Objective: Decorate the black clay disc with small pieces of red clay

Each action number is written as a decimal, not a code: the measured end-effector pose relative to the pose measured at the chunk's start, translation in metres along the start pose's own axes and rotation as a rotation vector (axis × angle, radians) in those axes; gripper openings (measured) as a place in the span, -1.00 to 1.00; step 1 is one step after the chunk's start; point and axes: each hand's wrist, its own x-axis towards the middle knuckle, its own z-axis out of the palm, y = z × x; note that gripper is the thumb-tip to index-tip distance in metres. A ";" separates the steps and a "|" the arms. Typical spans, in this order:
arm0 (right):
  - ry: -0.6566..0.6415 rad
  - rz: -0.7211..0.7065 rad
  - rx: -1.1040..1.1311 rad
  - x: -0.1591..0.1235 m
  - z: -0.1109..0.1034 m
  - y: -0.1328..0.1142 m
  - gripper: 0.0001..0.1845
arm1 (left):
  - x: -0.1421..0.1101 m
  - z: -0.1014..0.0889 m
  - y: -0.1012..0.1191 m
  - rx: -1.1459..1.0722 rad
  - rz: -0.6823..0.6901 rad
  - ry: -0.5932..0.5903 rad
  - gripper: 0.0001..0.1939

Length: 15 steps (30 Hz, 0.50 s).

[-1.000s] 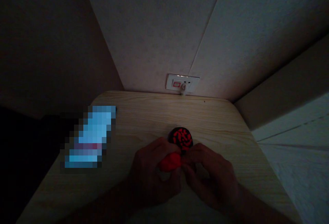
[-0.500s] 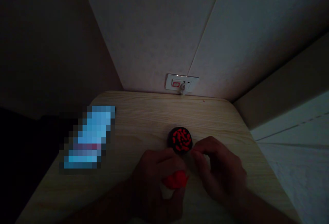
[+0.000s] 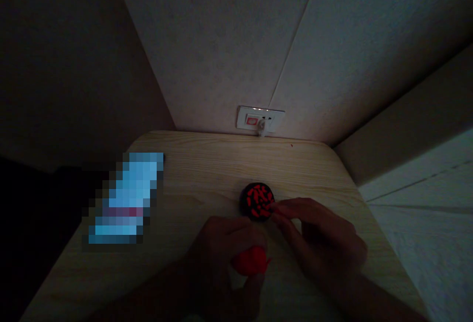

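Note:
My left hand is closed around a soft red lump of modelling clay, with a thin torn strand sticking out on its right side. Just beyond it, a round black piece lies on the table, its top dotted with several small red bits. The thumb and forefinger of my right hand are pinched together, their tips at the black piece's right edge. Whatever sits between those tips is too small and dark to make out.
A pale wooden table carries a lit, pixelated phone-like screen at the left. On the wall behind is a socket plate with a red switch and a plug. A tiny red speck lies near the table's back edge.
My right hand's fingertips have moved slightly left and up, onto the black piece's right edge. My left hand stays in place around the red clay.

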 end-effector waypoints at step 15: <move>0.057 0.225 0.123 0.001 0.002 0.005 -0.77 | -0.002 0.001 -0.006 -0.040 0.023 0.008 -0.79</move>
